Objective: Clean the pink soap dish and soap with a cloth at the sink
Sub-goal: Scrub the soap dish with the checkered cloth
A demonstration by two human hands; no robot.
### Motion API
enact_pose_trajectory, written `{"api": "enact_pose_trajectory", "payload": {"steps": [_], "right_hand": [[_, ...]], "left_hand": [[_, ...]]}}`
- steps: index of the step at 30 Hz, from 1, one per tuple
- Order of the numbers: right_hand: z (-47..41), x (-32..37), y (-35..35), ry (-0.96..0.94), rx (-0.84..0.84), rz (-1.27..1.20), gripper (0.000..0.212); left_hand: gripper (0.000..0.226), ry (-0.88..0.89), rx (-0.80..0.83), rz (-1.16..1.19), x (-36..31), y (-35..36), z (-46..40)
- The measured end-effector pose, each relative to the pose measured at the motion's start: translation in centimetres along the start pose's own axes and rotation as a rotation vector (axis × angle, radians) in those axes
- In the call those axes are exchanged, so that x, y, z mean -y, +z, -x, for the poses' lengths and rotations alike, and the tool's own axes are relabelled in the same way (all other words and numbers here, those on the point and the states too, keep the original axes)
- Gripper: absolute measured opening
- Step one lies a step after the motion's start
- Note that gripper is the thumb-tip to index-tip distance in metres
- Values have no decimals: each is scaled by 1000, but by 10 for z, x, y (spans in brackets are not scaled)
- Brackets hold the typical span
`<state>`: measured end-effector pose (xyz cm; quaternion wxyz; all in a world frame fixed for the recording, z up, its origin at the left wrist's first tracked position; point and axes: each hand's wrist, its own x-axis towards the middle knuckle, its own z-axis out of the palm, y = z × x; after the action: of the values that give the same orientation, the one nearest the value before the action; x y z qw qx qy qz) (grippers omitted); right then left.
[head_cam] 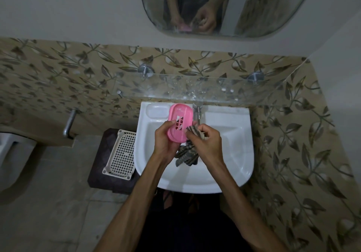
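Note:
My left hand (pixel 165 141) holds the pink soap dish (pixel 179 121) tilted above the white sink (pixel 230 154), its slotted inside facing me. My right hand (pixel 207 141) is closed on a striped grey-and-beige cloth (pixel 187 154), whose top end touches the dish's right edge while the rest hangs down between my wrists over the basin. No soap is visible; the dish looks empty.
A chrome tap (pixel 198 112) stands at the sink's back, right of the dish. Above it runs a glass shelf (pixel 185 90) and a mirror (pixel 224 7). A white perforated basket (pixel 122 153) sits on a dark stool left of the sink. A toilet (pixel 11 154) lies far left.

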<state>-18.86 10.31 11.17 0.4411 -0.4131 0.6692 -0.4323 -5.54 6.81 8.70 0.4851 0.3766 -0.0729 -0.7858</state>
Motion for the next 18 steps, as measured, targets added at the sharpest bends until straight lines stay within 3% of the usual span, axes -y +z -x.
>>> {"api": "enact_pose_trajectory", "payload": {"steps": [8,13,18], "right_hand": [[9,2,2,150,-58,-312,33],[18,1,-2,79,-142,-238,35],[15,7,-14,119,-154,-344,34]], "left_hand": [[75,43,102,1,-5,-2,-2],[84,97,162,-6,-8,-3,0],[74,115,117,-35,-6,-8,-1]]}}
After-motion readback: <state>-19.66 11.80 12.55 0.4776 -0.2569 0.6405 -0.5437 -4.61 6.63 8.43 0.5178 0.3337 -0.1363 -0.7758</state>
